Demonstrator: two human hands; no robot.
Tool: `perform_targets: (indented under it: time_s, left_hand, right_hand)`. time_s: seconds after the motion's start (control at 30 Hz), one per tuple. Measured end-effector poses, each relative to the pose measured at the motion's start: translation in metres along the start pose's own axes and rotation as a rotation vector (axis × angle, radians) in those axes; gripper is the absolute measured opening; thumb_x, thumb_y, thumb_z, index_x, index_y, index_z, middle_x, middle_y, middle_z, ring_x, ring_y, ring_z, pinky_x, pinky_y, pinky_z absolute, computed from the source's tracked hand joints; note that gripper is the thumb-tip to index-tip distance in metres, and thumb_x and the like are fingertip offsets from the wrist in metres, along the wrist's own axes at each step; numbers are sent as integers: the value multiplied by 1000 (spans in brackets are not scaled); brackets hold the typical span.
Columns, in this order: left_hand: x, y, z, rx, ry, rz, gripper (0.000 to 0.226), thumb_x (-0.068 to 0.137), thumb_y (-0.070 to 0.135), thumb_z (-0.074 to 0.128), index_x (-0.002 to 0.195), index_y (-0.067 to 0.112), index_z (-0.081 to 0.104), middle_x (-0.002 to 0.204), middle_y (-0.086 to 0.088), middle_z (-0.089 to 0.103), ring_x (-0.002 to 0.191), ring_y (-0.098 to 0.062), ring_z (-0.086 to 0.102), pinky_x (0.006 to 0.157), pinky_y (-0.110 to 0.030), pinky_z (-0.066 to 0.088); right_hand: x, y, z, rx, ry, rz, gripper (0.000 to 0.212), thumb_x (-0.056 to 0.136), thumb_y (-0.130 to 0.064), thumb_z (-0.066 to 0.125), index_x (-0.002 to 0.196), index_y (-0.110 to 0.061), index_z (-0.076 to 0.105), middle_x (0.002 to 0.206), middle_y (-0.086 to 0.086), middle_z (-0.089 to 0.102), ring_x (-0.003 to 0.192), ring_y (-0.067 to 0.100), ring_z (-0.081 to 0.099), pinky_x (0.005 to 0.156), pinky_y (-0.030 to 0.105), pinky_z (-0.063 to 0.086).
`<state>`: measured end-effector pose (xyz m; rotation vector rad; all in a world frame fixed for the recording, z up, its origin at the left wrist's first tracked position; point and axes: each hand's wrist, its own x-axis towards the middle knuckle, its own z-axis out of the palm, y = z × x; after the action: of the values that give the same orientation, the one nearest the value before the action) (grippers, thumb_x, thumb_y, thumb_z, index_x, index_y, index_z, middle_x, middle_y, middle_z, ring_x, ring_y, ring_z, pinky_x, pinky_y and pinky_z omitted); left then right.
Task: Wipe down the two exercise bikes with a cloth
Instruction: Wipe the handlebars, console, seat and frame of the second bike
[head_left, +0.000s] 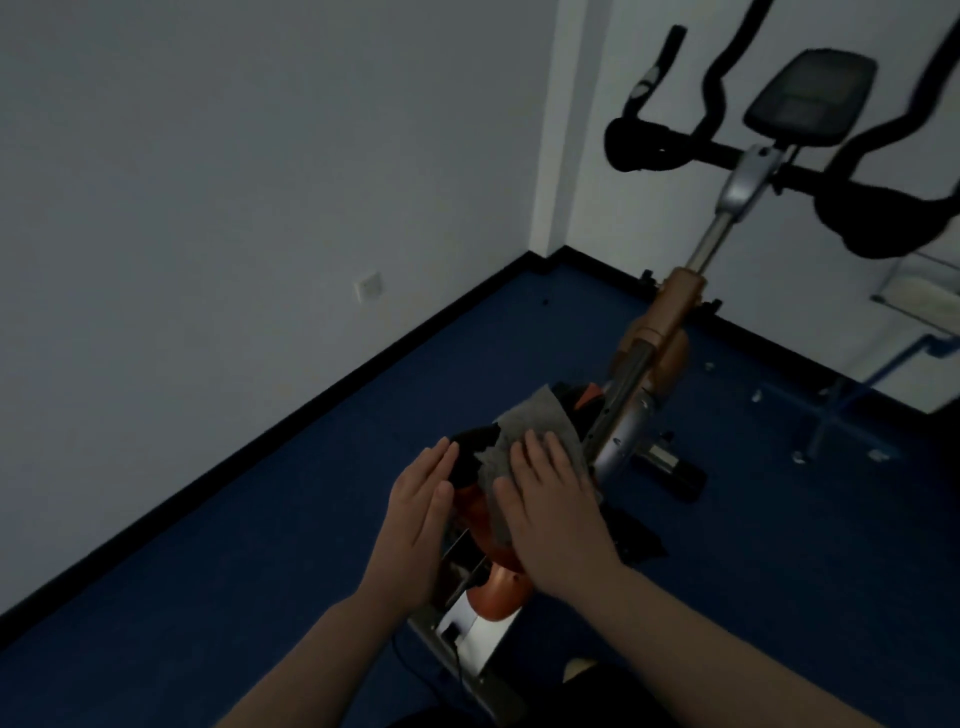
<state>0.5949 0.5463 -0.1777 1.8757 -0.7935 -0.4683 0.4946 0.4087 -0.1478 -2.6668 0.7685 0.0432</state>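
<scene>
Exercise bike (670, 332) seen from above in a dim room, standing on a blue floor (260, 545) near a white wall (208, 182) with a black skirting strip. Low light makes much of it hard to read. Its black handlebars (675, 145) and grey console (810, 98) rise at the upper right, with the right-hand bar cut off by the picture's edge. An orange and silver frame slopes down toward the viewer. The lowest part of the bike disappears behind the forearms and into shadow at the bottom edge. The black saddle (472, 457) is mostly covered, with only a dark patch showing between the two hands.

A grey cloth (530, 431) lies draped over the saddle. The right hand (556, 514) rests flat on top of it, fingers straight and together, pressing the cloth down; the cloth spreads out beyond the fingertips and to the left of the thumb. The left hand (421, 525) is held edge-on just beside the saddle's left side, fingers straight and together, apart from the cloth and gripping nothing. Whether it touches the saddle cannot be told.

A blurred blue metal frame (852, 410) stands at the right, its form unclear.
</scene>
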Motion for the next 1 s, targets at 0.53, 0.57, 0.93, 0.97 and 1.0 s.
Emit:
perform_targets:
  time_s: [0.53, 0.57, 0.93, 0.97, 1.0]
  left_hand:
    - [18, 1, -20, 290, -73, 159, 42, 103, 31, 36, 142, 21, 47, 147, 6, 43, 136, -12, 35, 115, -40, 30]
    - [22, 3, -20, 301, -47, 168, 39, 103, 30, 37, 138, 20, 52, 142, 3, 49, 131, -14, 41, 111, -42, 35]
    - [59, 12, 1, 362, -235, 208, 47, 106, 27, 28, 148, 9, 37, 157, -7, 32, 148, -22, 21, 119, -27, 8]
    - [60, 11, 2, 359, -236, 186, 48, 106, 30, 28, 148, 10, 37, 157, -6, 32, 148, -21, 22, 120, -28, 9]
    - [62, 10, 4, 362, -234, 154, 48, 105, 33, 27, 148, 14, 37, 157, -3, 33, 147, -19, 22, 121, -31, 11]
  right_hand:
    - [-16, -36, 24, 294, 191, 465, 57, 103, -49, 21, 155, -33, 3, 164, 4, -7, 149, 25, -3, 121, 41, 14]
    - [-25, -40, 32, 211, 210, 423, 59, 103, -50, 19, 155, -33, -2, 163, 6, -10, 149, 26, -5, 121, 41, 11]
    - [-18, -40, 23, 364, 186, 564, 65, 102, -51, 21, 154, -27, -11, 162, 4, 6, 141, 30, 21, 110, 43, 34]
    - [-26, -43, 28, 294, 185, 510, 65, 102, -51, 20, 153, -28, -13, 163, 2, -1, 144, 28, 15, 111, 41, 31]
    - [-32, -42, 31, 267, 180, 471, 65, 102, -51, 19, 153, -29, -15, 163, 0, -6, 145, 27, 11, 112, 40, 30]
